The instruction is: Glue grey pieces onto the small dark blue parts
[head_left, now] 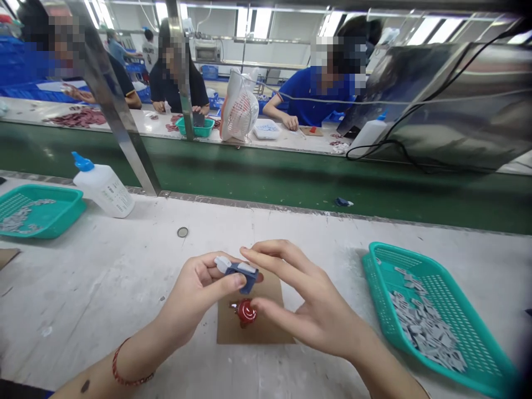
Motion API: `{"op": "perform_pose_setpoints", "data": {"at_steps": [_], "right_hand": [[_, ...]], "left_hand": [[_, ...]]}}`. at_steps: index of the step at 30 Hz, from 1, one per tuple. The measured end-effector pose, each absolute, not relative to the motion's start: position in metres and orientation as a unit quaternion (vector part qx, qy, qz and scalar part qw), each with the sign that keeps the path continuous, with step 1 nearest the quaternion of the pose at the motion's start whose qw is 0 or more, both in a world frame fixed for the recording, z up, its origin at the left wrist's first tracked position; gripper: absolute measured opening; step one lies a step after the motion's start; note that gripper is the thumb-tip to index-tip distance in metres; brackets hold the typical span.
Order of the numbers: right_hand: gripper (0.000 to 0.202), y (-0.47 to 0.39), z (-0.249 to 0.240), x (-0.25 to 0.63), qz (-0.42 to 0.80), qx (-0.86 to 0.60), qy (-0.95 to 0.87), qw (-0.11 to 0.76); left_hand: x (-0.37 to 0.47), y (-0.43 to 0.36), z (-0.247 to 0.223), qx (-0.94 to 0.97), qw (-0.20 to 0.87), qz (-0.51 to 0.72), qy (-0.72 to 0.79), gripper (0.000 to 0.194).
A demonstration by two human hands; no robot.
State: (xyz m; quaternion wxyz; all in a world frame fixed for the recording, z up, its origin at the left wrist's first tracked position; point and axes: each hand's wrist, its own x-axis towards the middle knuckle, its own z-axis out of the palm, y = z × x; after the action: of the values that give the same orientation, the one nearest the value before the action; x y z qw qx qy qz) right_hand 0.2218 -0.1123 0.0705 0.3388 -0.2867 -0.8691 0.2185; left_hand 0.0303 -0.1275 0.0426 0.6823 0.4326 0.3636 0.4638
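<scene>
Between the thumb and fingers of my left hand (pixel 193 293) is a small dark-blue plastic part (pixel 248 281) with pale grey-white pieces on its top and left end. My right hand (pixel 313 302) hovers just to the right of it, thumb and fingers apart, with nothing visible between them. Below both hands lies a brown cardboard square (pixel 270 327) on the white table. On the cardboard sits a glossy red blob (pixel 246 311), which looks wet. What my left fingertips touch behind the blue part is partly hidden.
A green basket (pixel 465 282) of small grey parts stands at the right. Another green basket (pixel 50 227) and a white bottle with blue cap (pixel 106 191) stand at the left. A bottle cap (pixel 182 232) lies mid-table. Beyond the green belt (pixel 249 177), several people work.
</scene>
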Motion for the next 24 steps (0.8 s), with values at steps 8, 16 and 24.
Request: {"op": "perform_pose_setpoints", "data": {"at_steps": [8, 16, 24], "right_hand": [[0.032, -0.111, 0.076, 0.217, 0.047, -0.253, -0.879, 0.401], [0.032, -0.111, 0.084, 0.221, 0.041, -0.277, -0.871, 0.404], [0.028, -0.111, 0.080, 0.223, 0.017, -0.275, -0.869, 0.412]], "left_hand": [[0.042, -0.130, 0.067, 0.375, 0.745, 0.461, 0.302, 0.005], [0.047, -0.124, 0.072, 0.396, 0.736, 0.457, 0.304, 0.005], [0.052, -0.121, 0.071, 0.400, 0.729, 0.453, 0.321, 0.009]]}}
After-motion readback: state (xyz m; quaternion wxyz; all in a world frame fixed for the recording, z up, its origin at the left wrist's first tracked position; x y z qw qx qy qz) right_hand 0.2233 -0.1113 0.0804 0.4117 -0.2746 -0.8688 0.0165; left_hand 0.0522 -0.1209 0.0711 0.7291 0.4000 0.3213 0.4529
